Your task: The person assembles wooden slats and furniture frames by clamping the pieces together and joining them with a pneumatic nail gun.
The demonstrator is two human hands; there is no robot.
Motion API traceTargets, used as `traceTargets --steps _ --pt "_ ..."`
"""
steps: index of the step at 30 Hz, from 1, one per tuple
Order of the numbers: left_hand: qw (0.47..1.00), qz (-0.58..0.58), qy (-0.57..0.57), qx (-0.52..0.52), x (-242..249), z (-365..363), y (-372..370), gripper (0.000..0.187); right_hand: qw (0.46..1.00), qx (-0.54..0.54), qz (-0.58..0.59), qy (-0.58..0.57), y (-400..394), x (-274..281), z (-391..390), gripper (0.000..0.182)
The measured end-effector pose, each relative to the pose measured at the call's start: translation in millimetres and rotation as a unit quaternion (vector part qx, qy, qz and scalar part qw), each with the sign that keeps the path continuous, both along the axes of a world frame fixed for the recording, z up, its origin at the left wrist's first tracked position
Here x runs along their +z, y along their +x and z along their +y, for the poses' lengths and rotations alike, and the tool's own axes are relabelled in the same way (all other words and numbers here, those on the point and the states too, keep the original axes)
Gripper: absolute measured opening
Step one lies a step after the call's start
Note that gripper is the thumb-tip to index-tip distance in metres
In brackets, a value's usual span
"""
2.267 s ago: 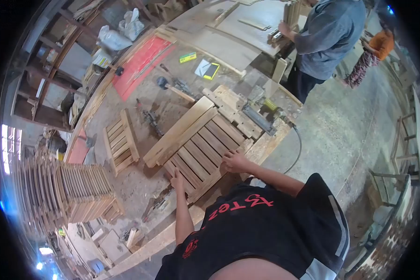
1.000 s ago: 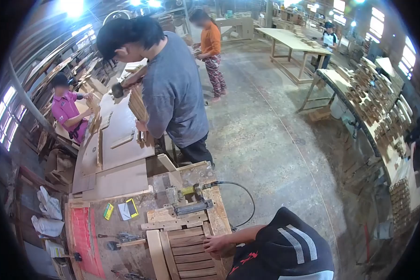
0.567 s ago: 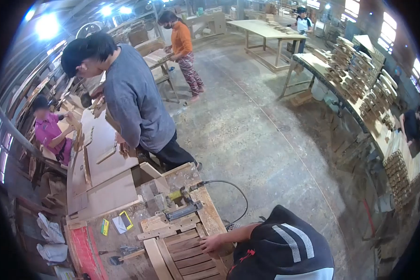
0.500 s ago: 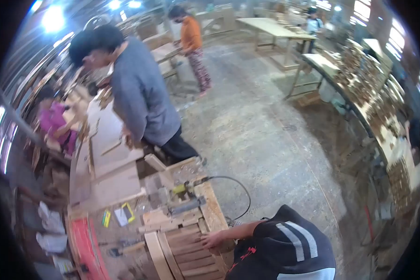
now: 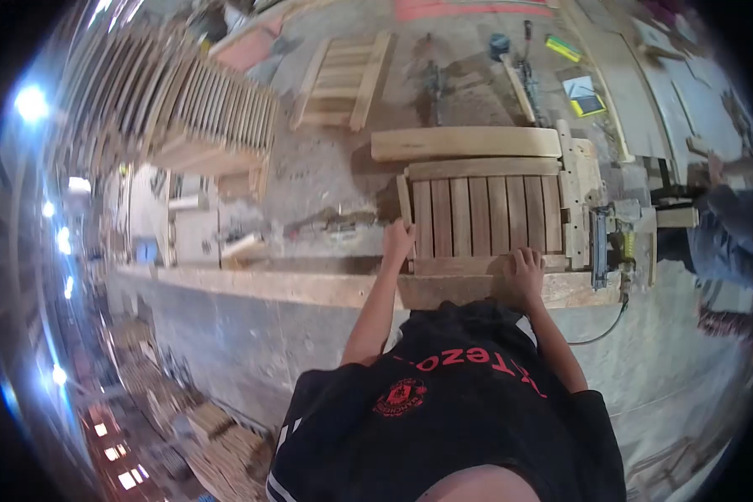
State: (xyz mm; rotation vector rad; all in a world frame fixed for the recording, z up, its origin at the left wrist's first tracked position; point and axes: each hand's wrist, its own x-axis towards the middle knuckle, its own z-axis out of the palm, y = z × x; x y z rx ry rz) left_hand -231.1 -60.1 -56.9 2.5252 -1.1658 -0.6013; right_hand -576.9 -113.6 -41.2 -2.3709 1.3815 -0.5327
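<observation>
A slatted wooden panel (image 5: 485,216) lies flat on the workbench in front of me, its slats side by side between two long rails. My left hand (image 5: 398,240) is at the panel's left end, fingers closed on a narrow wooden strip (image 5: 404,199) that runs along that end. On the near rail (image 5: 452,266) rests my right hand (image 5: 525,269), its fingers apart and holding nothing. A loose thick wooden board (image 5: 464,144) lies just beyond the far rail. To the panel's right, a nail gun-like tool (image 5: 600,248) with a hose is on the bench.
Another slatted panel (image 5: 343,81) lies farther back. Stacked slatted pieces (image 5: 201,109) stand at the left. A hammer (image 5: 514,79), clamp-like bars (image 5: 435,92) and a yellow-edged pad (image 5: 584,96) lie on the bench. A person in grey (image 5: 728,230) stands at the right.
My view has swung round and down from the room to the bench. Both my hands now show at the panel; only one was visible earlier.
</observation>
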Motion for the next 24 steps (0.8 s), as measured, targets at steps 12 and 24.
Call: traceTargets --steps 12,24 --pt "0.997 -0.046 0.055 0.000 20 -9 4 0.033 1.000 0.002 0.024 0.001 8 -23 1 0.025" --pt "0.996 -0.028 0.062 -0.058 17 10 16 0.031 0.995 -0.040 0.066 -0.066 19 -26 8 0.027"
